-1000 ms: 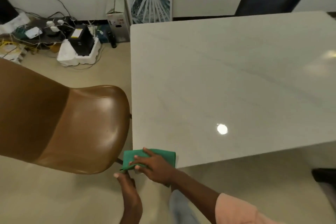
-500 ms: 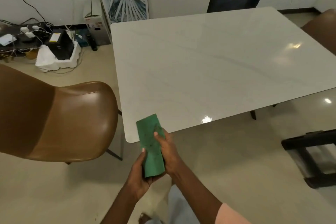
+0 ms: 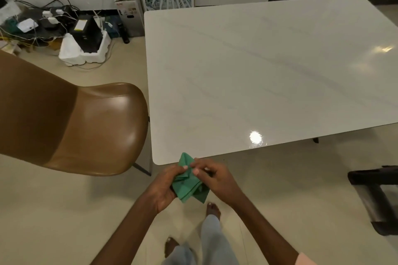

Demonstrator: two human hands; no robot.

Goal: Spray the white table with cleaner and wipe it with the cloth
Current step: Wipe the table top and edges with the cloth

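Both hands have a grip on a crumpled green cloth (image 3: 189,185), held in the air just off the near corner of the white worktop (image 3: 269,75). The left hand (image 3: 164,186) cups the cloth from below with fingers curled around it, while the right hand (image 3: 212,176) pinches its upper folds between thumb and fingertips. A brown chair (image 3: 86,127) stands just beside the worktop's left edge. Bare feet show on the pale floor (image 3: 64,211) beneath the hands.

Glossy white table (image 3: 269,75), seemingly only light glare on it.
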